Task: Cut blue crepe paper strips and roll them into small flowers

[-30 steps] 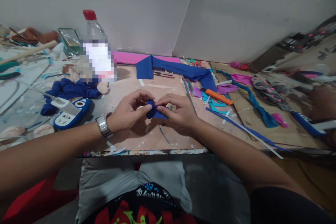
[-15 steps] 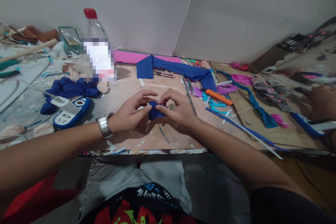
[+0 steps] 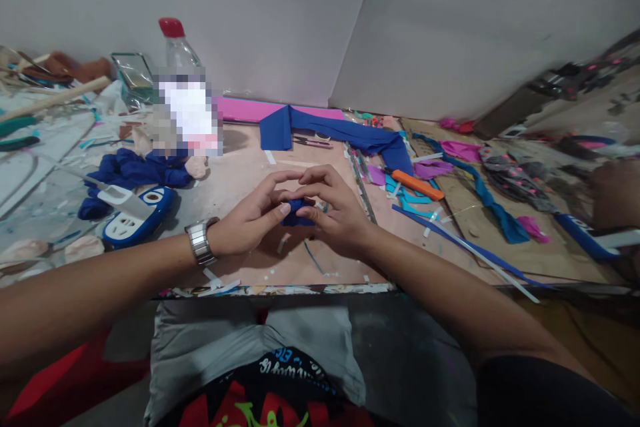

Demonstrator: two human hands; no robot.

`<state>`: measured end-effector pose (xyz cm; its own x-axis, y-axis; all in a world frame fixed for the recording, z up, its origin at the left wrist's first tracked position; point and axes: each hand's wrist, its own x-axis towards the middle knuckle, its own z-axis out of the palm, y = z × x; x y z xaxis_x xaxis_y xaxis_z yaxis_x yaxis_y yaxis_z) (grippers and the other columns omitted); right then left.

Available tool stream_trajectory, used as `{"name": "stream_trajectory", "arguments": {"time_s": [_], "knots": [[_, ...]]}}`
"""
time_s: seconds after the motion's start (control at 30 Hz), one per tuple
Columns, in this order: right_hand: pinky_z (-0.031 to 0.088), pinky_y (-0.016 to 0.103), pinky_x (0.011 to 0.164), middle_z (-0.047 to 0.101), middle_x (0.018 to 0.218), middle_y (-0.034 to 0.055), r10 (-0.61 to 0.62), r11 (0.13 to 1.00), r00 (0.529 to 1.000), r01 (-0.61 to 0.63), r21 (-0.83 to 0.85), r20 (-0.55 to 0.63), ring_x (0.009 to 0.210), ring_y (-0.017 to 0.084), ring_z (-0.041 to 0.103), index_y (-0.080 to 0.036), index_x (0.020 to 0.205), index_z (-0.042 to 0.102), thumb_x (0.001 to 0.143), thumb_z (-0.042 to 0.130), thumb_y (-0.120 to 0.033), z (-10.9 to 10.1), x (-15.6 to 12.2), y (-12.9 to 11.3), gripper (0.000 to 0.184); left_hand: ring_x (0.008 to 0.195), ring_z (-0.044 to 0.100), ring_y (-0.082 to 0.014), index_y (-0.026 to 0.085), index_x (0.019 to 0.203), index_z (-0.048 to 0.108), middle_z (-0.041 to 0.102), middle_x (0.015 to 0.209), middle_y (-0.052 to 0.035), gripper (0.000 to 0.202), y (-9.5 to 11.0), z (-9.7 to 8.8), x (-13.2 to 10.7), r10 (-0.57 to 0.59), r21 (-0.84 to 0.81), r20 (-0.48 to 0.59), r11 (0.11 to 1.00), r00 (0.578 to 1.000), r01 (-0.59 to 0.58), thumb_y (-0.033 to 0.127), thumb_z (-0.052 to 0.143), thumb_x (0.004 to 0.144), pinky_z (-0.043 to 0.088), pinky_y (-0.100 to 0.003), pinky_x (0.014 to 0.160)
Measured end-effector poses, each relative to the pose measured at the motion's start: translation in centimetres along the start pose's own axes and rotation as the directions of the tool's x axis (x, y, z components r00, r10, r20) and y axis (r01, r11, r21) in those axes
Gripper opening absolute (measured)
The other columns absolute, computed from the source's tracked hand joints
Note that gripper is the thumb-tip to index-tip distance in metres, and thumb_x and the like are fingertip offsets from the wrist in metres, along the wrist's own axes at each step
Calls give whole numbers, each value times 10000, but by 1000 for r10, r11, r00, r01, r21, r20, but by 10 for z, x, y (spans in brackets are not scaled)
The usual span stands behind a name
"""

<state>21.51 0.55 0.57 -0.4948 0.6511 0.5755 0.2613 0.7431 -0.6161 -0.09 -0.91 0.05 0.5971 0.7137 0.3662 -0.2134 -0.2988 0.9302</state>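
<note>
A small piece of dark blue cloth (image 3: 296, 212) is pinched between both hands just above the worktable (image 3: 240, 180). My left hand (image 3: 250, 217), with a metal watch on its wrist, closes its thumb and fingers on the cloth from the left. My right hand (image 3: 333, 210) curls over the cloth from the right and covers most of it. The fingertips of the two hands touch above the cloth.
A red-capped plastic bottle (image 3: 183, 90) stands at the back left. Nearby lie a blue cloth heap (image 3: 133, 170), a blue and white tool (image 3: 137, 213), a long blue fabric strip (image 3: 345, 133), an orange cutter (image 3: 417, 185) and coloured scraps. Another person's hand (image 3: 613, 197) is at the right edge.
My fingers have closed in further over the blue cloth, so less of it shows. The fingertips of both hands now meet above it.
</note>
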Motion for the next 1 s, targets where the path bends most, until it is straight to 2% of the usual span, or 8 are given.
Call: {"name": "stream_trajectory", "arguments": {"time_s": [0.13, 0.23, 0.47, 0.57, 0.67, 0.77, 0.93, 1.0], "knots": [[518, 399, 903, 594, 1102, 66, 27, 1000, 997, -27, -5, -68, 1029, 222, 584, -266, 1063, 697, 921, 675, -553, 0, 3, -1, 321, 1046, 671, -213, 264, 1483, 392, 662, 1171, -110, 560, -4, -1, -1, -51, 95, -8, 994, 999, 51, 284, 625, 974, 556, -375, 906], [501, 376, 853, 600, 1029, 60, 48, 998, 995, -45, 32, -83, 949, 211, 581, -237, 981, 669, 886, 705, -582, 0, 4, -3, 360, 918, 666, -184, 235, 1463, 402, 672, 1043, -75, 547, -9, -3, -1, -71, 157, -13, 985, 997, 72, 217, 613, 959, 549, -338, 820], [471, 357, 804, 590, 907, 33, 112, 989, 985, -97, 110, -133, 853, 199, 565, -223, 898, 618, 821, 770, -596, 0, 5, -3, 410, 919, 682, -186, 224, 1375, 494, 682, 1121, -91, 480, -22, -9, -2, -88, 169, -32, 981, 996, 92, 164, 599, 910, 556, -343, 804], [461, 342, 784, 587, 884, 26, 118, 988, 982, -101, 118, -148, 828, 188, 560, -215, 883, 617, 811, 789, -577, 0, 4, -2, 407, 993, 669, -200, 230, 1336, 524, 670, 1173, -97, 465, -20, -9, -1, -95, 197, -43, 975, 995, 102, 138, 602, 887, 552, -375, 871], [458, 329, 774, 597, 875, 22, 92, 993, 989, -83, 88, -116, 814, 179, 562, -209, 885, 627, 816, 797, -551, 0, 4, -4, 388, 1087, 638, -230, 210, 1355, 503, 618, 1282, -131, 476, -13, -6, -1, -92, 227, -17, 969, 996, 94, 204, 637, 898, 540, -398, 917], [467, 323, 768, 615, 881, 26, 55, 998, 996, -52, 46, -75, 818, 177, 575, -205, 887, 638, 830, 789, -539, 0, 3, -7, 371, 1102, 618, -243, 191, 1382, 482, 594, 1305, -140, 503, -7, -3, -1, -109, 248, 4, 963, 994, 104, 316, 653, 925, 529, -401, 931], [478, 326, 759, 636, 885, 32, -17, 1000, 998, 17, -3, -53, 819, 178, 581, -207, 927, 669, 844, 789, -501, 0, 2, -8, 328, 977, 604, -215, 180, 1372, 479, 630, 1128, -95, 471, -2, -3, -4, -191, 107, 89, 978, 977, 181, 394, 580, 965, 518, -366, 859], [486, 329, 765, 647, 892, 35, -44, 999, 999, 43, -13, -30, 823, 178, 591, -210, 948, 681, 860, 773, -498, 0, 2, -8, 315, 915, 591, -201, 173, 1308, 511, 625, 1042, -71, 410, -3, -3, -5, -210, 68, 90, 976, 973, 205, 415, 546, 979, 512, -353, 823]]}}
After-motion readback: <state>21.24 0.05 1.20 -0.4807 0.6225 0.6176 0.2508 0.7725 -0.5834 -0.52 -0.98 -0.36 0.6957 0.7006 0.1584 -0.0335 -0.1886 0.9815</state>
